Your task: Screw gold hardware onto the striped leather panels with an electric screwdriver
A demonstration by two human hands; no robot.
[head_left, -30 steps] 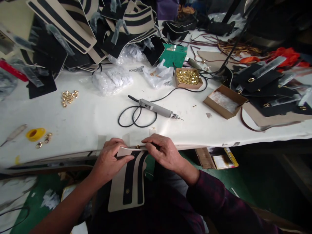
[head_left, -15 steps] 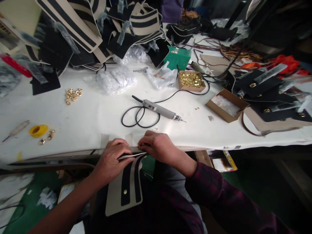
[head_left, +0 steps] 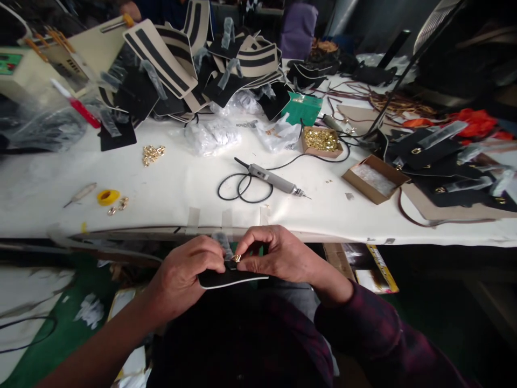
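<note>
My left hand [head_left: 177, 277] is closed on the left edge of a black leather panel [head_left: 220, 278] with a pale rim, held above my lap. A clear-wrapped strip [head_left: 222, 242] stands up from its far side. Between the thumb and forefinger of my right hand [head_left: 277, 253] is a small gold metal clasp [head_left: 236, 258], against the panel's upper face. Whether the clasp is fixed to the panel is hidden by my fingers. Beyond my hands, a grey electric screwdriver [head_left: 274, 179] lies on the white table [head_left: 181, 188] with its cord looped.
Gold fittings [head_left: 152, 154], yellow tape [head_left: 107, 197] and an awl-like tool [head_left: 81, 194] lie at left. Boxes hold gold parts [head_left: 322, 140] and clear plastic pieces [head_left: 374, 179]. Striped panels [head_left: 159, 59] pile up behind; more black panels [head_left: 440, 145] lie right.
The panel has turned from its striped side hanging down to its black face up. My right hand has brought the gold clasp over that face. The view has shifted left.
</note>
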